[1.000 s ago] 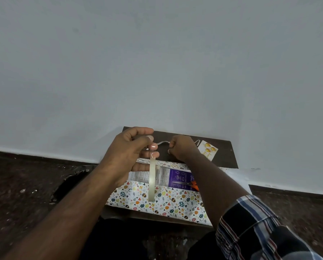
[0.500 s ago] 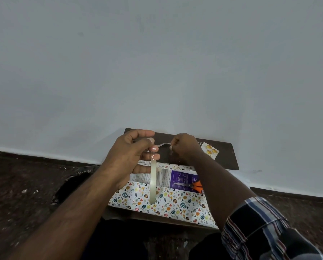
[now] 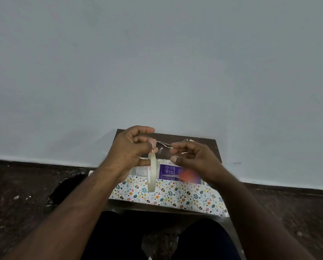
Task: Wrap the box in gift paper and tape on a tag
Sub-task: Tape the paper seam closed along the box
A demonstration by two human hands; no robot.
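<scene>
Tape-pulling step, I judge: left hand point(image 3: 130, 147) pinches the tape roll point(image 3: 151, 172); right hand point(image 3: 192, 159), fingers loosely apart, holds nothing. Next I'd regrip the tape's end.

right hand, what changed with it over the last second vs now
The right hand was a closed fist pinching the tape end beside the left hand; now it has moved away to the right with fingers loosely spread, blurred, and whether it holds any tape cannot be told. The left hand grips the tape roll as before, above the box on the gift paper.
</scene>
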